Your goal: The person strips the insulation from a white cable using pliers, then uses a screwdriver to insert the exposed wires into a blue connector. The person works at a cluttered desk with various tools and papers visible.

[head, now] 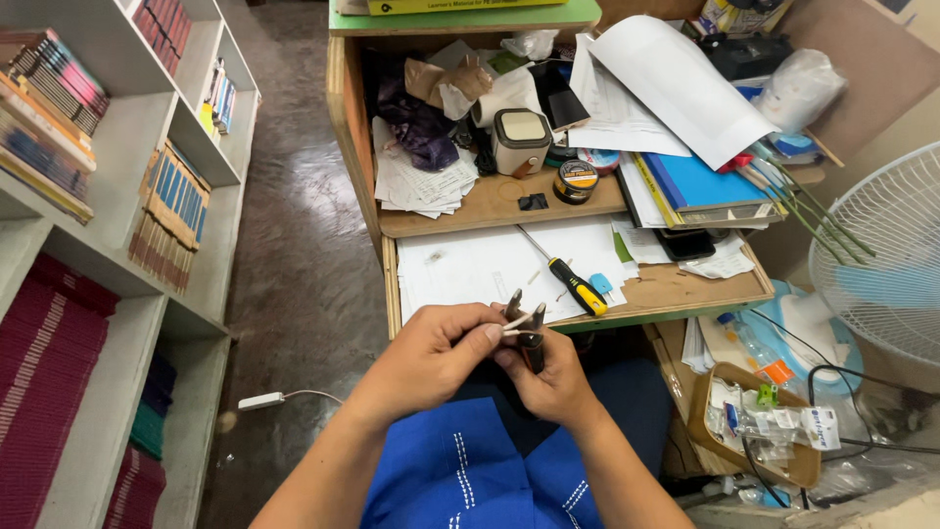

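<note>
The right hand (550, 380) grips a pair of dark-handled pliers (529, 328), jaws pointing up. The left hand (436, 353) pinches a thin white wire (513, 322), feeding its end between those jaws just past the fingertips. The wire looks liable to slip, or the left fingertips to get nipped, being so near. A yellow-handled screwdriver (576, 284) lies beyond on the desk (685, 289).

Bright even light, perhaps wide-angle edge bending
</note>
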